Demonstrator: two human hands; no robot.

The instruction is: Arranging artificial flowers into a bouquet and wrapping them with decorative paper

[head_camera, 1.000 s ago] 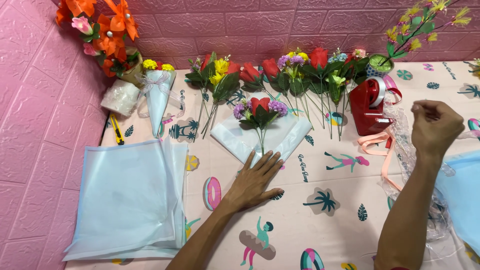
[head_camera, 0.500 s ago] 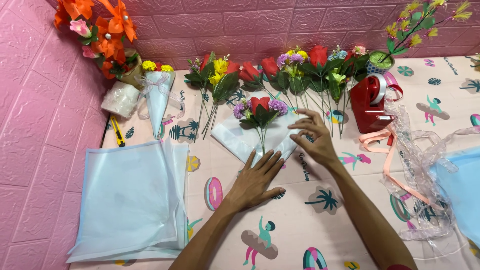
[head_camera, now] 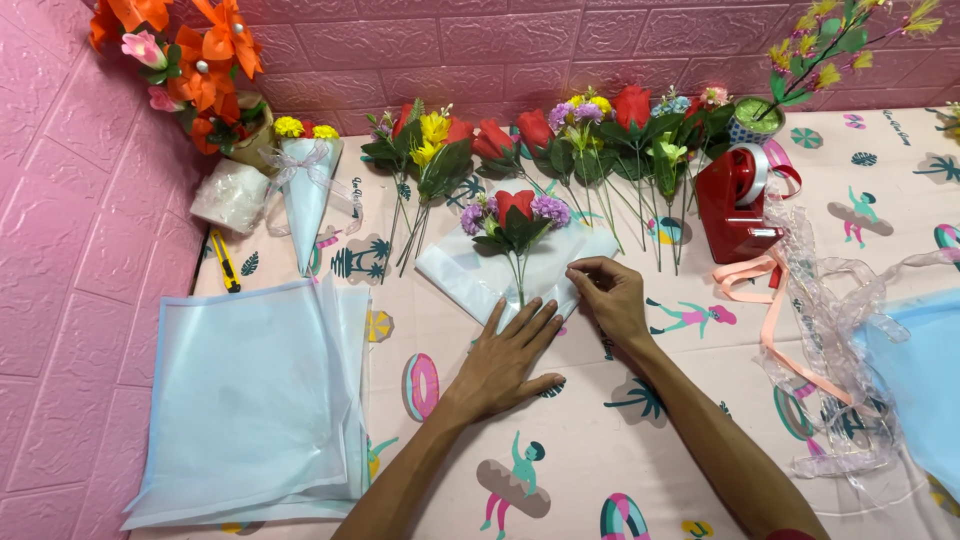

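A small bunch of artificial flowers [head_camera: 515, 215], one red bloom between purple ones, lies with its stems on a white wrapping sheet [head_camera: 460, 275] in the middle of the table. My left hand [head_camera: 510, 360] lies flat with spread fingers on the sheet's lower corner, over the stem ends. My right hand [head_camera: 610, 295] pinches the sheet's right edge between fingertips, just right of the stems.
A row of artificial flowers [head_camera: 560, 140] lies along the back. A red tape dispenser [head_camera: 735, 205] stands right, with pink ribbon [head_camera: 775, 330] and clear crinkled film [head_camera: 830, 330]. A stack of pale blue sheets [head_camera: 250, 400] lies left, with a wrapped cone bouquet [head_camera: 305, 195] and a yellow cutter [head_camera: 226, 262].
My right hand came down from the raised position at the right and took hold of the wrapping sheet's right edge. My left hand slid up onto the sheet's lower corner.
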